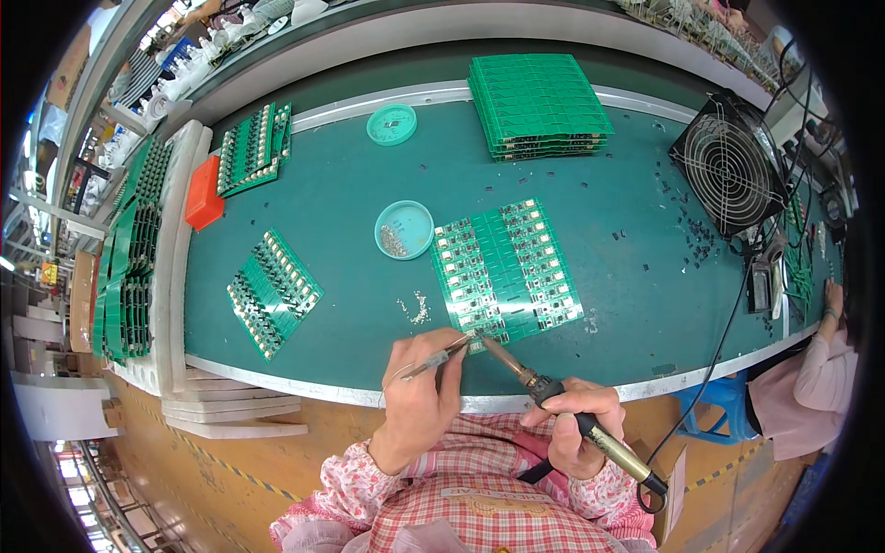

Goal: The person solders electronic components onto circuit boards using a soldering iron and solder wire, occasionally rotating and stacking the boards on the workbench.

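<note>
A green circuit board panel [502, 265], with rows of pale and black components, lies flat in front of me. My left hand [415, 392] is closed around slim metal tweezers [431, 361], their tips at the panel's near left corner. A thin wire loops beside the same fingers; whether it is solder cannot be made out. In my right hand [583, 417] is a soldering iron [608, 447], gripped by its dark handle. Its tip meets the panel close to the tweezers. Fingers and tools partly cover that corner, so the joint itself is too small to see.
Small pale parts [419, 309] lie left of the panel, below a turquoise dish [429, 241]. Another dish [392, 140] stands farther back. Around are a smaller board [274, 293], a board stack [539, 97], a red box [205, 195], a fan [731, 166] and scattered black bits. A co-worker's arm [828, 336] rests far right.
</note>
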{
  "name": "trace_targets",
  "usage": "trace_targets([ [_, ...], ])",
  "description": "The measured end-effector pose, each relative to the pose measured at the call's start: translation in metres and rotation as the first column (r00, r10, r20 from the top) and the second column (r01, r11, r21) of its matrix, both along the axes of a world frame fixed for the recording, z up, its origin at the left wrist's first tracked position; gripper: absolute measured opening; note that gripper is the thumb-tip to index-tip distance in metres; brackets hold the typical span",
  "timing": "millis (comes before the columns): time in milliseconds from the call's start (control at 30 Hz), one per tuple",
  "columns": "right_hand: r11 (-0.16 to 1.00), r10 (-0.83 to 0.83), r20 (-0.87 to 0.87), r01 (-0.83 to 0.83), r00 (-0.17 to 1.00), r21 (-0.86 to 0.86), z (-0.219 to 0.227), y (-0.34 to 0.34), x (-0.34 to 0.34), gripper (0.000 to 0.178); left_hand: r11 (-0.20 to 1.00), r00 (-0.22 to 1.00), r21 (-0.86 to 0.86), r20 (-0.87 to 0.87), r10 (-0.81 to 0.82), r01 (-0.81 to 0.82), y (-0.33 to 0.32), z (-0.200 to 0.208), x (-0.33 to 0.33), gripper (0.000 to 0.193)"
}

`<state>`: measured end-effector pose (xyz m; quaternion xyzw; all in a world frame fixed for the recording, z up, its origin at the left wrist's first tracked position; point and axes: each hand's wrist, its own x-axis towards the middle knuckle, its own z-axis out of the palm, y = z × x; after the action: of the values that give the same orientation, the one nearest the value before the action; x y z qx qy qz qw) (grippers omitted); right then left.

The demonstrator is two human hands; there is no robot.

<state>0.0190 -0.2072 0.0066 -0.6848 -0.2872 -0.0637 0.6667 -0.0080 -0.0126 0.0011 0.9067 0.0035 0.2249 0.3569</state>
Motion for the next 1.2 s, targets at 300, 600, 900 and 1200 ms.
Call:
trace_targets([
  [300, 0.992, 0.011, 0.073, -0.02, 0.997, 0.126, -0.0022, 0.0045, 0.0064, 0.013, 1.0, 1.0, 0.001, -0.003, -0.004, 0.004, 0.0, 0.0019, -0.0008, 0.024],
  [600, 0.996, 0.033, 0.022, -0.034, 0.999, 0.078, 0.0015, 0.0035, 0.0059, 0.011, 1.0, 1.0, -0.014, 0.016, 0.017, -0.017, -0.0015, 0.0011, 0.0009, 0.025],
  [900, 0.988, -0.116, -0.193, 0.093, 0.974, -0.123, -0.0048, 0.0036, 0.0032, 0.008, 1.0, 1.0, -0.01, 0.011, 0.0, 0.0, -0.001, 0.0011, 0.0014, 0.023],
  [1200, 0.99, -0.071, -0.11, 0.057, 0.991, -0.127, -0.0067, 0.0053, 0.0093, 0.01, 1.0, 1.0, -0.002, -0.001, -0.011, 0.011, 0.0003, 0.0007, 0.0008, 0.022],
])
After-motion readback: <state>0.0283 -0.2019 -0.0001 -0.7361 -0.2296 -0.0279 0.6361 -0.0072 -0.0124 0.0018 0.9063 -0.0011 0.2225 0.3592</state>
